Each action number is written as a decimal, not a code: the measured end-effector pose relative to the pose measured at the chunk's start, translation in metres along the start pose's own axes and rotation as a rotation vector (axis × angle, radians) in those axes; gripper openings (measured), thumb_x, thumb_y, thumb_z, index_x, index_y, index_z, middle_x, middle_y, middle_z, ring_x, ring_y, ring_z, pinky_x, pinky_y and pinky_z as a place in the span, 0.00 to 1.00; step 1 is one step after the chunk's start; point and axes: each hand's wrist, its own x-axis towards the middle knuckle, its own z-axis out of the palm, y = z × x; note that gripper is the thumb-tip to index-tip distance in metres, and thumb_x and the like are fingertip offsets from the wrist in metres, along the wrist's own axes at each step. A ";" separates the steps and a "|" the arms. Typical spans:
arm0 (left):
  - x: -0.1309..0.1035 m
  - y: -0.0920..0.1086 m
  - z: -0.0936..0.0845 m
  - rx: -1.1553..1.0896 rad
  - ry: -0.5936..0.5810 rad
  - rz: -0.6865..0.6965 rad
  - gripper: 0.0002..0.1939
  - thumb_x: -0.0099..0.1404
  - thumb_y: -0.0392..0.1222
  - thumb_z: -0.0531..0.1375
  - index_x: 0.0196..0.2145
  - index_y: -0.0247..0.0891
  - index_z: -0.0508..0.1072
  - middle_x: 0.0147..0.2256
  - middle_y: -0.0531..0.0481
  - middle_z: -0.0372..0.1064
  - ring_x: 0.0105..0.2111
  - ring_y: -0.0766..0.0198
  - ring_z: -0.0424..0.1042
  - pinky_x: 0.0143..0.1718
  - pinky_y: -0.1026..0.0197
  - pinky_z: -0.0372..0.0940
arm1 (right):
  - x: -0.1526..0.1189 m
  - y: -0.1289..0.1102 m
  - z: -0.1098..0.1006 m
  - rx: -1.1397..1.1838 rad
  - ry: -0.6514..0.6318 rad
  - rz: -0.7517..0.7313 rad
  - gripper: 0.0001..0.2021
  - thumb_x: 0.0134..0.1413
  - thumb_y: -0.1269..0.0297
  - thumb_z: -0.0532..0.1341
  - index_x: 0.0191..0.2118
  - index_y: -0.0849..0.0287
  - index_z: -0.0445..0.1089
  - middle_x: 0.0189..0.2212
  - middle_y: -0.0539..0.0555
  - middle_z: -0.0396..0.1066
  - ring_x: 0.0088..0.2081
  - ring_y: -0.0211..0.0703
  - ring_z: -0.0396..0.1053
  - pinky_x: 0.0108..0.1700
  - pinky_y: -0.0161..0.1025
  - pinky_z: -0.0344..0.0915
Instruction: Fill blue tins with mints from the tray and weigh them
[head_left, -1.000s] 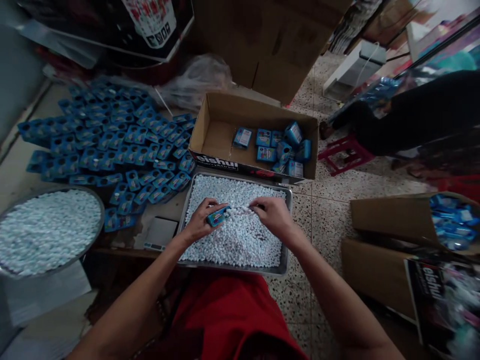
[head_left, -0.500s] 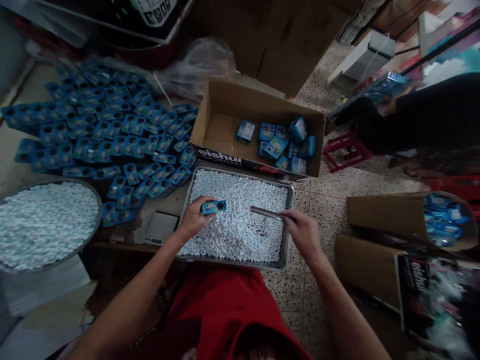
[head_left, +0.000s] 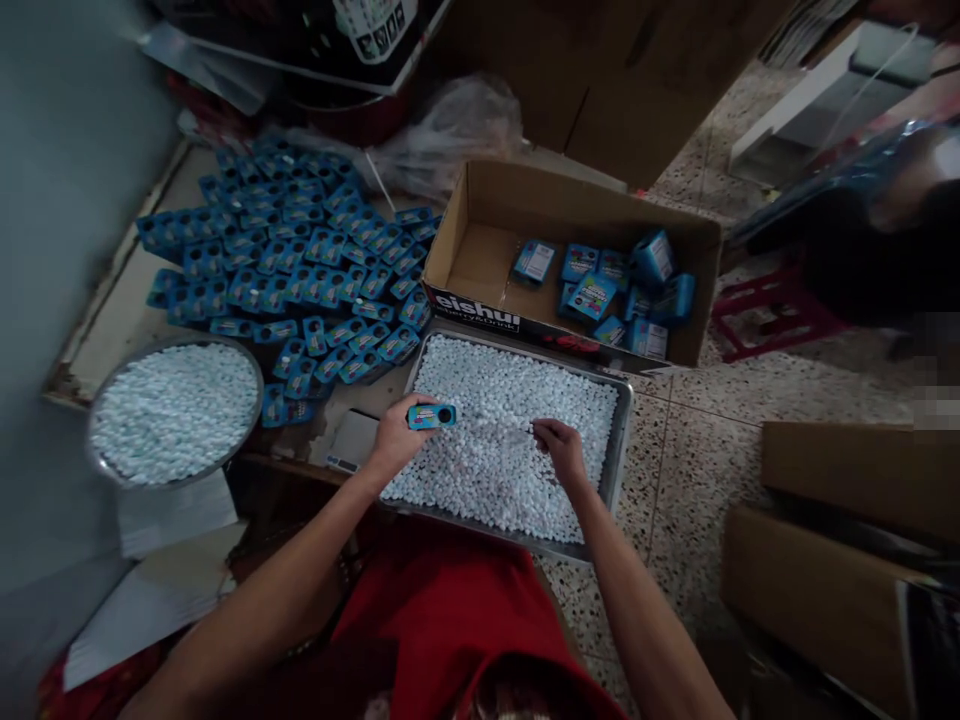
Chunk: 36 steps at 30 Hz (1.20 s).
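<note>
My left hand (head_left: pixel 396 437) is closed round a small blue pack (head_left: pixel 431 416) with a dark round hole at its right end, above the left part of a metal tray (head_left: pixel 624 440). White pellets (head_left: pixel 480 500) fill the tray. Over its right half, my right hand (head_left: pixel 559 445) pinches the end of a metal scoop (head_left: pixel 510 424), blurred and low against the pellets. Just behind the tray stands an open cardboard box (head_left: pixel 484 240) with several blue packs (head_left: pixel 592 296) inside.
Many blue packs (head_left: pixel 292 255) stand in rows on the table (head_left: pixel 112 310). A round bowl (head_left: pixel 259 400) of pellets is at the left, a small scale (head_left: pixel 352 440) beside the tray. Cardboard boxes (head_left: pixel 810 570) are on the right, and a pink stool (head_left: pixel 757 310) behind.
The view has shifted, so the table and box appear farther right. My right hand has moved left towards the pack, and the scoop lies nearer to it. My left hand still holds the pack.
</note>
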 end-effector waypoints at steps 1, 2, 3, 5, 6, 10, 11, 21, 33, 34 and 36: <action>0.000 0.000 -0.001 0.042 0.001 0.016 0.16 0.52 0.33 0.65 0.41 0.39 0.77 0.40 0.50 0.78 0.42 0.56 0.77 0.47 0.56 0.71 | -0.005 -0.008 -0.007 0.008 -0.021 0.000 0.22 0.46 0.46 0.67 0.36 0.63 0.79 0.20 0.49 0.70 0.21 0.37 0.63 0.25 0.35 0.60; 0.000 0.001 -0.001 0.081 -0.003 0.035 0.16 0.52 0.32 0.64 0.41 0.39 0.77 0.39 0.50 0.78 0.42 0.56 0.76 0.47 0.56 0.71 | -0.011 -0.017 -0.014 0.015 -0.049 -0.001 0.21 0.46 0.47 0.67 0.36 0.63 0.79 0.20 0.49 0.71 0.21 0.37 0.64 0.25 0.35 0.60; 0.001 0.002 0.000 0.114 -0.010 0.055 0.16 0.52 0.31 0.62 0.40 0.40 0.78 0.39 0.50 0.78 0.42 0.56 0.76 0.47 0.56 0.70 | -0.016 -0.028 -0.020 0.023 -0.083 -0.003 0.21 0.47 0.47 0.68 0.37 0.63 0.80 0.20 0.50 0.71 0.22 0.37 0.64 0.25 0.35 0.60; 0.002 0.007 0.004 0.161 -0.019 0.096 0.17 0.53 0.29 0.60 0.41 0.40 0.78 0.40 0.49 0.78 0.43 0.55 0.76 0.48 0.55 0.70 | -0.025 -0.054 -0.025 0.025 -0.153 -0.011 0.19 0.48 0.49 0.68 0.38 0.62 0.80 0.21 0.49 0.71 0.21 0.37 0.64 0.25 0.34 0.60; 0.003 0.010 0.006 0.175 -0.024 0.117 0.18 0.53 0.29 0.60 0.41 0.40 0.78 0.41 0.48 0.78 0.43 0.54 0.76 0.48 0.55 0.69 | -0.028 -0.067 -0.025 0.012 -0.180 -0.021 0.18 0.48 0.51 0.68 0.38 0.62 0.81 0.20 0.49 0.71 0.21 0.37 0.64 0.25 0.34 0.60; 0.002 0.023 0.013 0.179 -0.038 0.162 0.18 0.54 0.28 0.59 0.42 0.39 0.78 0.42 0.47 0.78 0.45 0.54 0.75 0.51 0.54 0.68 | -0.039 -0.119 -0.019 -0.195 -0.202 -0.150 0.12 0.54 0.58 0.65 0.37 0.61 0.81 0.20 0.50 0.73 0.20 0.38 0.66 0.27 0.35 0.62; 0.002 0.024 0.014 0.174 -0.041 0.169 0.18 0.54 0.29 0.59 0.41 0.38 0.78 0.42 0.47 0.78 0.45 0.54 0.75 0.51 0.54 0.68 | -0.043 -0.130 -0.017 -0.270 -0.194 -0.205 0.11 0.56 0.60 0.64 0.37 0.60 0.82 0.23 0.51 0.75 0.22 0.39 0.69 0.29 0.36 0.64; 0.002 0.020 0.022 0.147 -0.038 0.190 0.18 0.52 0.29 0.59 0.41 0.39 0.78 0.43 0.47 0.78 0.45 0.55 0.75 0.50 0.56 0.69 | -0.070 -0.180 -0.021 -0.698 -0.137 -0.449 0.13 0.56 0.69 0.59 0.39 0.55 0.82 0.37 0.55 0.82 0.39 0.49 0.78 0.44 0.42 0.68; -0.007 -0.001 -0.005 0.193 -0.002 0.022 0.18 0.52 0.31 0.64 0.42 0.40 0.79 0.39 0.51 0.79 0.39 0.56 0.76 0.43 0.58 0.70 | -0.006 0.022 -0.025 -0.153 -0.074 -0.015 0.21 0.47 0.47 0.65 0.35 0.62 0.80 0.19 0.50 0.71 0.21 0.42 0.66 0.27 0.38 0.64; -0.008 -0.002 -0.006 0.219 0.003 0.020 0.18 0.52 0.30 0.64 0.42 0.41 0.79 0.39 0.50 0.79 0.39 0.56 0.76 0.42 0.58 0.70 | -0.006 0.022 -0.013 -0.120 -0.093 -0.012 0.21 0.47 0.46 0.65 0.36 0.62 0.80 0.19 0.50 0.71 0.21 0.41 0.65 0.27 0.38 0.64; -0.010 -0.001 -0.006 0.283 0.017 0.031 0.18 0.53 0.30 0.63 0.42 0.42 0.79 0.39 0.50 0.79 0.39 0.56 0.76 0.40 0.59 0.69 | -0.008 0.013 -0.002 -0.062 -0.118 -0.006 0.22 0.48 0.45 0.65 0.35 0.62 0.79 0.20 0.50 0.71 0.21 0.40 0.65 0.27 0.37 0.64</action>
